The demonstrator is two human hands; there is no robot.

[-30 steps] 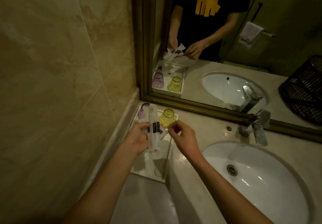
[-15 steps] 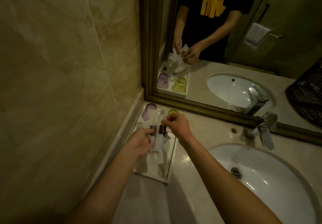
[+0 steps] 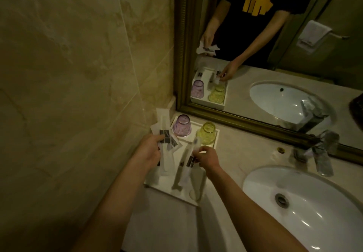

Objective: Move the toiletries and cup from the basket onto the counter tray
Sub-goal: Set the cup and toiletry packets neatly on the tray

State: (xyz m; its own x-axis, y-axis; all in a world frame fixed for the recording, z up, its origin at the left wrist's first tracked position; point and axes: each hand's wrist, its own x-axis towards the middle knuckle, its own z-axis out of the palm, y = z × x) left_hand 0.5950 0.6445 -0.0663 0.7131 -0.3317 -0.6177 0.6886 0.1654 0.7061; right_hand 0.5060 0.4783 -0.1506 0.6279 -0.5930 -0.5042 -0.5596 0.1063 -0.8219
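Note:
A white counter tray [image 3: 188, 197] sits in the corner by the wall. At its far end stand a purple cup [image 3: 183, 125] and a yellow cup [image 3: 206, 136], both upside down. My left hand [image 3: 147, 150] grips a bunch of white toiletry packets [image 3: 164, 134] with dark labels, held over the tray's left side. My right hand [image 3: 206, 158] pinches one long white packet [image 3: 189, 165], which slants down onto the tray's middle. The basket [image 3: 356, 113] shows only as a dark reflection at the mirror's right edge.
A white sink basin [image 3: 306, 208] fills the lower right, with a chrome tap [image 3: 320, 149] behind it. A gold-framed mirror [image 3: 275, 55] runs along the back. A tiled wall [image 3: 78, 94] closes off the left side.
My right hand has pulled one packet out of the bunch and lowered it to the tray's middle. My left hand with the other packets has shifted left. The yellow cup is uncovered again.

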